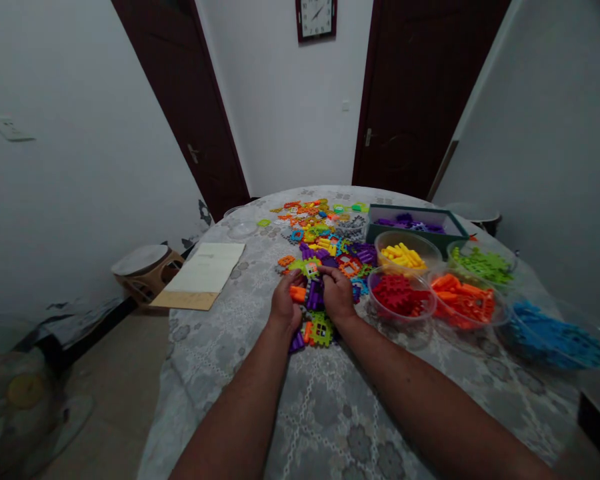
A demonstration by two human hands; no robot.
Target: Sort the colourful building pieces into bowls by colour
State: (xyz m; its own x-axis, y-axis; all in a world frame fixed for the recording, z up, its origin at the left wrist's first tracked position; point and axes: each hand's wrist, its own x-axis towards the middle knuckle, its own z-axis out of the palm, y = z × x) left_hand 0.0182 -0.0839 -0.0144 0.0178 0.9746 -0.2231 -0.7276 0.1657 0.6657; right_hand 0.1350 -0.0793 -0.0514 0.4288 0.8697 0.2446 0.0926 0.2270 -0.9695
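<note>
Block cluster (315, 295) is sitting between both hands over the patterned tablecloth (325, 407), showing purple, orange and yellow-green parts. Left hand (285, 301) is curling its fingers around the left side, grasping it; right hand (338, 292) is grasping the right side, index finger reaching along the top. Exact fingertip contacts are hiding, can't tell. Green square piece (321, 331) is lying just nearer the body. Loose pile (325, 233) is spreading beyond the hands. Red tub (401, 295), yellow tub (405, 253) and orange tub (465, 303) are standing to the right; paper pad (205, 267) is lying left.
</note>
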